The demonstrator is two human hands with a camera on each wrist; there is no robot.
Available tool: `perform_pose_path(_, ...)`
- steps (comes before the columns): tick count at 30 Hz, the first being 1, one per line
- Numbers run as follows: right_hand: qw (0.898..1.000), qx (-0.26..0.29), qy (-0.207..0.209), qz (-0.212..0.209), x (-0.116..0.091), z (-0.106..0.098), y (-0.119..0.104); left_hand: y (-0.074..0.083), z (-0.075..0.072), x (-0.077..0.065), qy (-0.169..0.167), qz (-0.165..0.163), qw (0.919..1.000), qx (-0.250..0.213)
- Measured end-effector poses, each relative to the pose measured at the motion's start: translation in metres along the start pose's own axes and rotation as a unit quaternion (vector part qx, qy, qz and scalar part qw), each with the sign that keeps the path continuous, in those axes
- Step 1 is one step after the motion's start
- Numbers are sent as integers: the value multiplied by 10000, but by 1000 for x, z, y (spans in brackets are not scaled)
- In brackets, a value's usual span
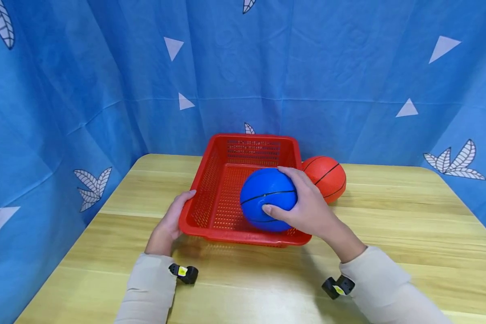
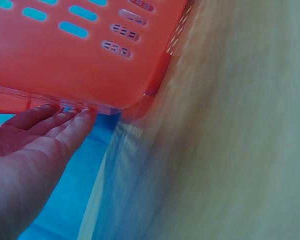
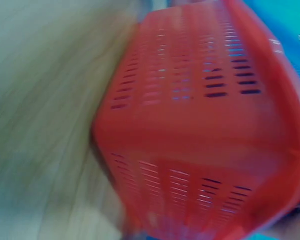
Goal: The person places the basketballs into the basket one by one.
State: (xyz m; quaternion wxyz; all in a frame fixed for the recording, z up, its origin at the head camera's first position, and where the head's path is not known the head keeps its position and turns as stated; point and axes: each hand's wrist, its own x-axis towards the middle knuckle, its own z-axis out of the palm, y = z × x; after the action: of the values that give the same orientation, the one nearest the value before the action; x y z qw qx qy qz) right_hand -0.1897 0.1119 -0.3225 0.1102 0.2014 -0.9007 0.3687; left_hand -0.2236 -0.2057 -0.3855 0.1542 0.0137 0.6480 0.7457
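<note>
My right hand [image 1: 305,204] grips a blue toy basketball [image 1: 263,186] with black seams, thumb on the near side and fingers over the far right. The ball is over the right front part of a red plastic basket [image 1: 245,236] with slotted walls. At the basket's left rim is my left hand [image 1: 175,216], thumb on top and the fingers [image 2: 70,131] under the edge in the left wrist view. The basket's outer wall [image 3: 189,125] fills most of the right wrist view, where the ball is hidden. Whether the ball touches the basket floor is unclear.
An orange-red basketball [image 1: 328,177] lies on the wooden table [image 1: 397,216] just right of the basket, partly behind my right hand. A blue curtain [image 1: 328,67] with white triangles and leaves hangs behind the table and along its left side.
</note>
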Motion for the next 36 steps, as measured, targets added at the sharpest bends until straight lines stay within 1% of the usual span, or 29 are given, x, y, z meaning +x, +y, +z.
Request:
perform_pose_path(4,9989,-424,-154,-129,1,10,0,0,0,0,1,-45,10000,42)
perform_pose_path(7,9977,-588,-298,-173,1,15,0,0,0,0,-2,-36,10000,61)
perform_pose_path(13,9940,-945,-430,-355,1,22,-1,0,0,-1,38,12,9999,115)
perform_pose_path(18,9925,-1054,-521,-336,2,24,-2,1,-1,-1,28,42,9999,89)
perform_pose_path(25,9905,-1142,-700,-298,2,22,-1,1,-2,-1,-72,43,10000,39)
perform_pose_path(29,9928,-1031,-528,-312,2,18,0,0,-3,-1,-57,35,10000,69)
perform_pose_path(32,9961,-831,-199,-230,2,12,5,0,-3,-1,-50,37,9999,90)
perform_pose_path(36,9985,-449,299,-14,1,0,18,0,-3,-1,-56,71,9999,103)
